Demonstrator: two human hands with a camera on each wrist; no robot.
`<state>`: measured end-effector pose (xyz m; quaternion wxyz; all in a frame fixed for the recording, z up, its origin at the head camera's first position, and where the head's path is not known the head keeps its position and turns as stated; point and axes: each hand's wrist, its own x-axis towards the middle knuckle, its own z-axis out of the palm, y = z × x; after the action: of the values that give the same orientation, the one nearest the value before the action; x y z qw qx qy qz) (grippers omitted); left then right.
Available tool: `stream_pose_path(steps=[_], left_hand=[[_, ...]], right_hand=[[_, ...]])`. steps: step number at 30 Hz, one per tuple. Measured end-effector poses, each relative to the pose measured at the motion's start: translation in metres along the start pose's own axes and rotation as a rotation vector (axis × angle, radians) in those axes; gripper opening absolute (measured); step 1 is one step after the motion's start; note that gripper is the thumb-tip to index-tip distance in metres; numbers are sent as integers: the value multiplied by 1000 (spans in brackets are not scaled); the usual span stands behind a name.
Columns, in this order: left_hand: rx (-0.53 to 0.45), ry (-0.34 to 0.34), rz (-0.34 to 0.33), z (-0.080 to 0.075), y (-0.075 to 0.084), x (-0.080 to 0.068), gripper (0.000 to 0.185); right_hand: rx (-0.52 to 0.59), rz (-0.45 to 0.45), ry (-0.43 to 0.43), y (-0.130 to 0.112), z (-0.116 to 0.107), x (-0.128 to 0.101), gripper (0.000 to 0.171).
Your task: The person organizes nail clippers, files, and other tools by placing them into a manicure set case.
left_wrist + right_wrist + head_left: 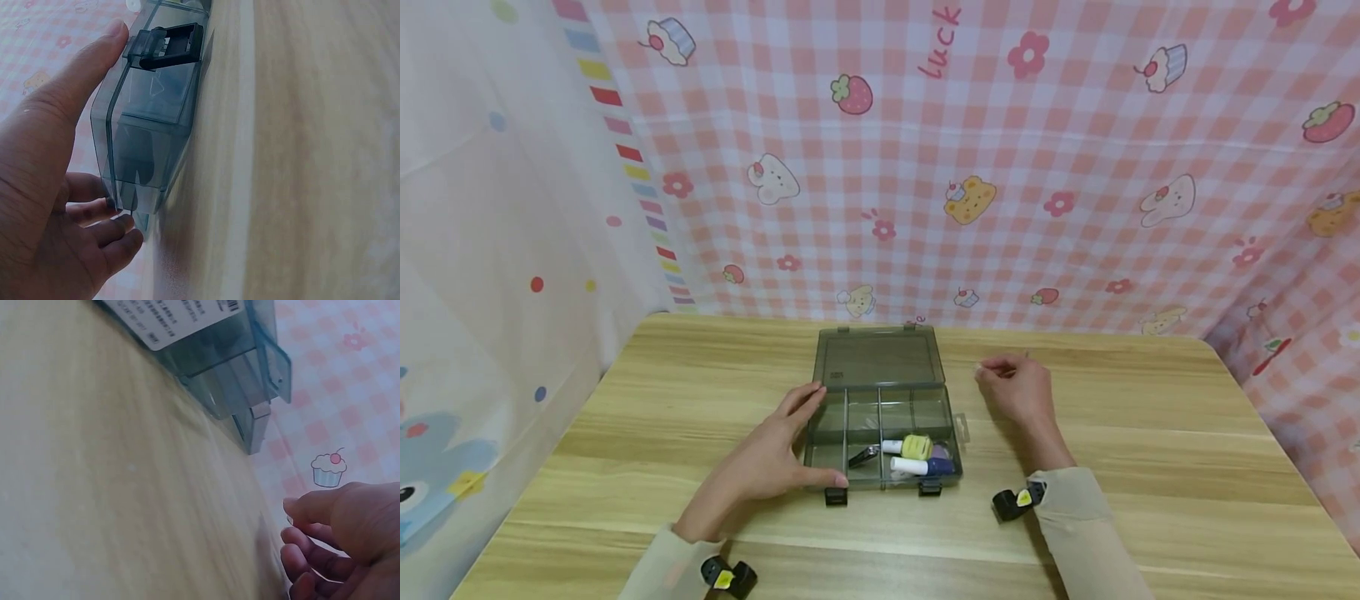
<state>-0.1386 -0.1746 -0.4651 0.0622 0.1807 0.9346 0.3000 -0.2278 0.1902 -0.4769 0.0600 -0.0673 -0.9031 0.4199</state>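
Observation:
A smoky see-through compartment box [880, 433] lies on the table with its lid [878, 357] folded back. My left hand [767, 454] grips its left end, thumb at the front rim and fingers round the back corner. In the front right section are a yellow bottle with a pale cap [916, 447] and a dark blue nail polish bottle [940, 467] with a white cap. A dark nail clipper [863, 456] sits in the section beside them. To the box's right, my right hand [1018, 387] pinches a small pale thing [289, 520] between thumb and forefinger, mostly hidden.
Two black latches [836, 497] hang down at the box's front edge. A clear hang tab [962, 427] juts from its right side. Wood-grain table [1150, 433] surrounds it, and a pink checked cloth [910, 150] hangs behind the back edge.

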Motion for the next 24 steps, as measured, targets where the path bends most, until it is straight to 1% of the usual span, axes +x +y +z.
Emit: stream_pose_path(steps=[4, 7, 11, 17, 24], left_hand=[[2, 0, 0, 0, -1, 0, 129], [5, -1, -3, 1, -1, 1, 129], [4, -4, -8, 1, -1, 1, 129], [-2, -9, -15, 0, 0, 1, 130], [-11, -13, -16, 0, 1, 1, 129]], right_hand=[[-16, -25, -12, -1, -2, 1, 23], [-16, -78, -40, -3, -3, 1, 23], [14, -130, -91, -6, -3, 0, 21], [49, -145, -137, -16, -3, -3, 20], [71, -184, -151, -27, -4, -8, 19]])
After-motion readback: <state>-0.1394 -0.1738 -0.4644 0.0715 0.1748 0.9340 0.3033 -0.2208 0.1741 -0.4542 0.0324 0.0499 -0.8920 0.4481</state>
